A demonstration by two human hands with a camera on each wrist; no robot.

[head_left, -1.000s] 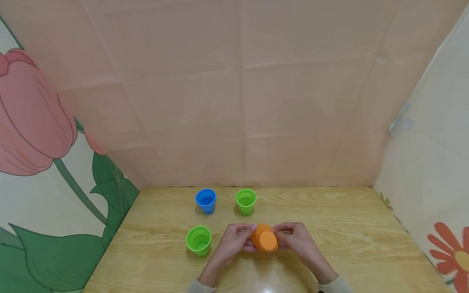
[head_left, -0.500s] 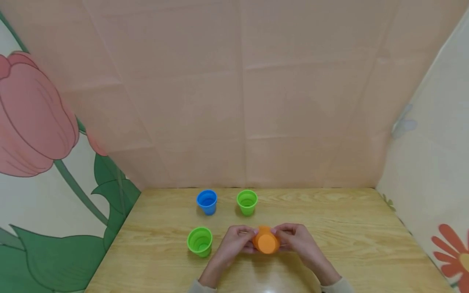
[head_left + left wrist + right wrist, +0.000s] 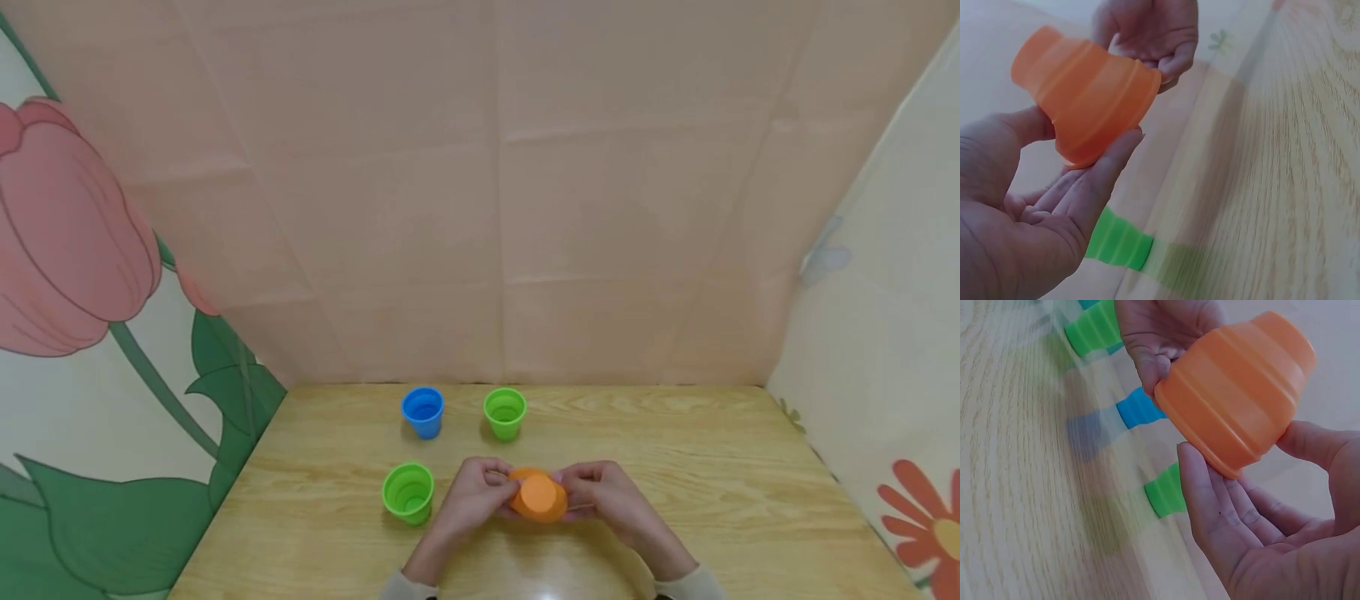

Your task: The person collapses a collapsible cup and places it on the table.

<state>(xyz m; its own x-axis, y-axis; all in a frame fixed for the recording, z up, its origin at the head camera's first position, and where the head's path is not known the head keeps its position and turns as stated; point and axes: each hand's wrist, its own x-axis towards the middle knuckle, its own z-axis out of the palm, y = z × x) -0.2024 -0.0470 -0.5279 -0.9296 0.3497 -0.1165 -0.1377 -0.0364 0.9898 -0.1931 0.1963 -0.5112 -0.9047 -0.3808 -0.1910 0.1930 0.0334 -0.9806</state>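
Observation:
Both hands hold an orange collapsible cup [image 3: 538,497] by its rim, with its base turned toward the head camera. The left hand [image 3: 474,492] pinches one side, its thumb on the ribbed wall and fingers under the rim, as the left wrist view shows on the orange cup [image 3: 1088,94]. From the other side the right hand [image 3: 606,493] grips it the same way. Close to the left hand stands a green cup [image 3: 408,493], upright on the table. Farther back are a blue cup [image 3: 423,412] and a second green cup [image 3: 505,413], both upright.
The wooden table [image 3: 712,467] runs back to a plain pinkish cloth [image 3: 495,208]. Flower-printed sheets hang at both sides, with a large pink tulip [image 3: 75,225] at left and a red flower [image 3: 930,517] at right.
The orange cup has tilted and shifted slightly left between the two hands, which keep their hold. The other cups have stayed in place on the table.

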